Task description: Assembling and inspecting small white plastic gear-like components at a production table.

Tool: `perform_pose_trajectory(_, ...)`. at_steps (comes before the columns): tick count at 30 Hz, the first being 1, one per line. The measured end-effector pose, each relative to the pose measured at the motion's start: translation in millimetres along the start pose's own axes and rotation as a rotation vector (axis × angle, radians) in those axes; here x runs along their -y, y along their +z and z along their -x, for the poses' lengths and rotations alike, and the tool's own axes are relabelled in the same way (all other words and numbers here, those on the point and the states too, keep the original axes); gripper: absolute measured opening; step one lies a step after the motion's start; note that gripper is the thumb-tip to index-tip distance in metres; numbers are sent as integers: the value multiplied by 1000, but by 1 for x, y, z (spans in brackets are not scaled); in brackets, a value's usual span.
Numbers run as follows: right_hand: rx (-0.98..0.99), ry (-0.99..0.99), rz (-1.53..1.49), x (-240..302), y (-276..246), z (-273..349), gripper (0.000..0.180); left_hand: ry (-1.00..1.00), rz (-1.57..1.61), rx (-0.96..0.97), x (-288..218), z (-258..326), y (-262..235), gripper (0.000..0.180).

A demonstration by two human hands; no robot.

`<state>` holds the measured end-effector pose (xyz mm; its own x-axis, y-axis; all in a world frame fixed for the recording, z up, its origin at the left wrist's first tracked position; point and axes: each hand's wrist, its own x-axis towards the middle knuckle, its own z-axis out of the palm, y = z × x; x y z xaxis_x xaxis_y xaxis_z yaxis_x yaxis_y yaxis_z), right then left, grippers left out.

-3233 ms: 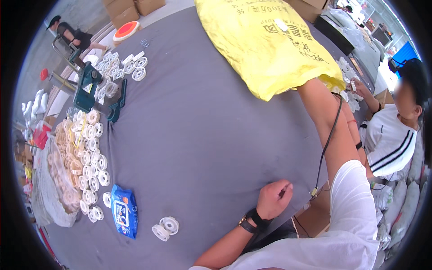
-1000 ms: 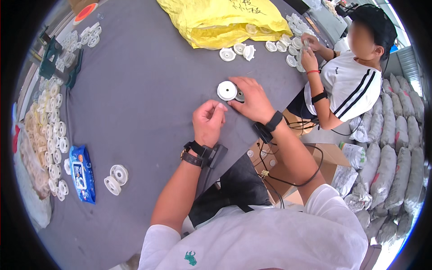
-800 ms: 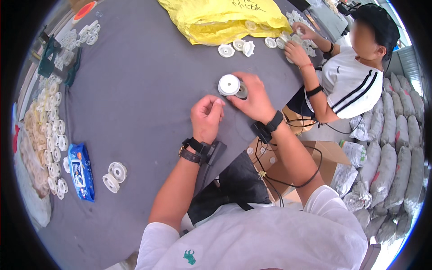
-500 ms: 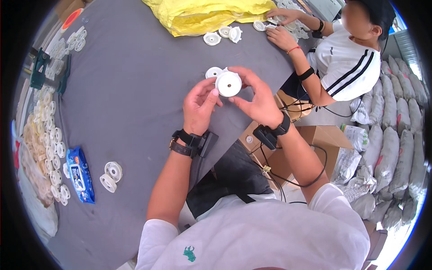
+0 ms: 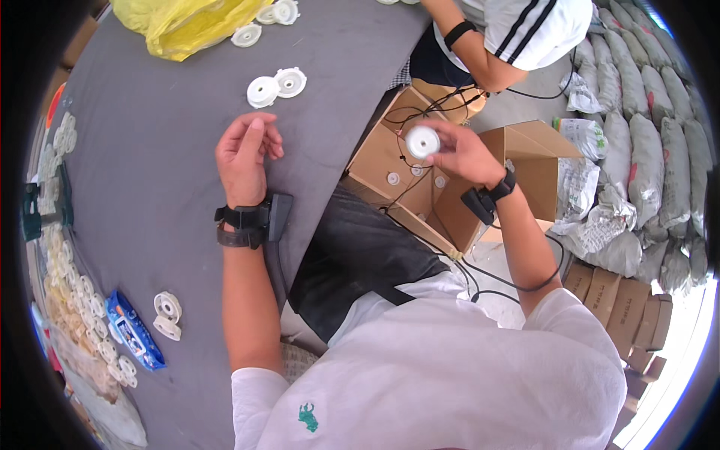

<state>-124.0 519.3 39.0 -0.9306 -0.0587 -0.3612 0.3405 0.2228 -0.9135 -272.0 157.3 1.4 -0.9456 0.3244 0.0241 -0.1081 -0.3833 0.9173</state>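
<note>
My right hand (image 5: 466, 156) is closed on a small white round plastic part (image 5: 422, 142) with a hole in its middle. It holds the part by the edge, above an open cardboard box (image 5: 381, 150) beside the table. A few similar white discs (image 5: 393, 178) lie inside that box. Over the grey table, my left hand (image 5: 246, 152) is empty, its fingers loosely curled and apart. Just beyond its fingertips lie two white round parts, a smooth-faced one (image 5: 262, 91) touching a rimmed one (image 5: 290, 82).
A yellow plastic bag (image 5: 184, 30) and more white parts (image 5: 246, 34) are at the table's far side. At left lie a blue wipes pack (image 5: 135, 330) and a white pair (image 5: 167, 315). Black cables cross the box. A co-worker's arm (image 5: 480, 56) and stacked sacks (image 5: 660, 150) are at right.
My hands have separated. The right one has carried the white part off the table to above the box; the left has let go. The view has shifted rightward.
</note>
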Motion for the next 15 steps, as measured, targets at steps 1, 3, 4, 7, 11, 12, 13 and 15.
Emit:
perform_pose_trajectory(1, -36, 45, -36, -13, -3, 11, 65, 5, -27, -1, 3, 1, -1, 23)
perform_pose_trajectory(3, -77, 65, -36, -41, -11, 25, 66, 9, -30, 8, 5, 3, -2, 23)
perform_pose_trajectory(4, -110, 87, -38, -53, -16, 30, 67, 11, -37, 8, 5, 3, -2, 23)
perform_pose_trajectory(7, -138, 73, -70, -60, -23, 35, 67, 12, -27, -4, 7, 4, -3, 23)
perform_pose_trajectory(11, -258, 11, 21, -46, -31, 34, 62, 26, -48, 16, 5, 4, -4, 23)
perform_pose_trajectory(12, -261, 16, 17, -47, -33, 33, 62, 37, -47, 10, 6, 3, -4, 23)
perform_pose_trajectory(13, -252, 12, 40, -48, -34, 33, 63, 48, -46, 3, 7, 3, -4, 23)
perform_pose_trajectory(15, -236, 23, 59, -52, -34, 33, 63, 49, -45, 12, 7, 2, -4, 23)
